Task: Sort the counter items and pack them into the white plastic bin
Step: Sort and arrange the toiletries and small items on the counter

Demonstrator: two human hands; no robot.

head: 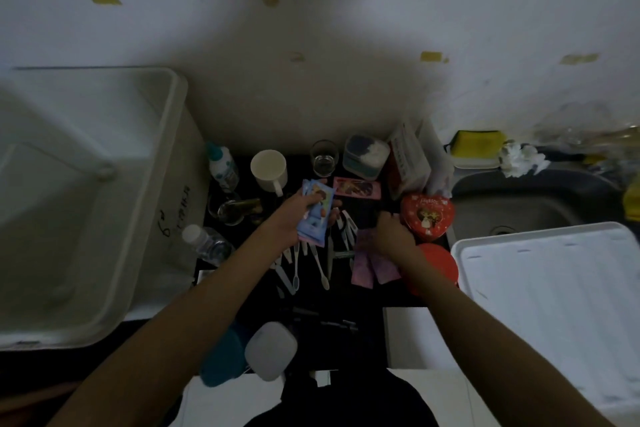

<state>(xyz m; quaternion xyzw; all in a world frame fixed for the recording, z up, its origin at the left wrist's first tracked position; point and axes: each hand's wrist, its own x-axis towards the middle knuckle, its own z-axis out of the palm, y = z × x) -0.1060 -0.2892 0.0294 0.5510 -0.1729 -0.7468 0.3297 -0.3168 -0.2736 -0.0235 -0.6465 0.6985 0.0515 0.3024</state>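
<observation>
A big white plastic bin (166,135) stands at the left on the dark counter. My left hand (294,215) is shut on a stack of blue and pink sachets (317,215), held above several toothbrushes (311,263). My right hand (393,232) reaches down onto loose pink sachets (367,267) beside a red heart-shaped tin (429,215); its fingers are turned away from me. Another pink sachet (356,188) lies behind the hands.
Along the back stand a white bottle (223,166), a cream mug (268,170), a glass (324,158) and a lidded container (365,156). A water bottle (207,246) lies by the bin. A sink (526,204) and white tray (554,281) are at right. A red lid (440,267) sits near my right wrist.
</observation>
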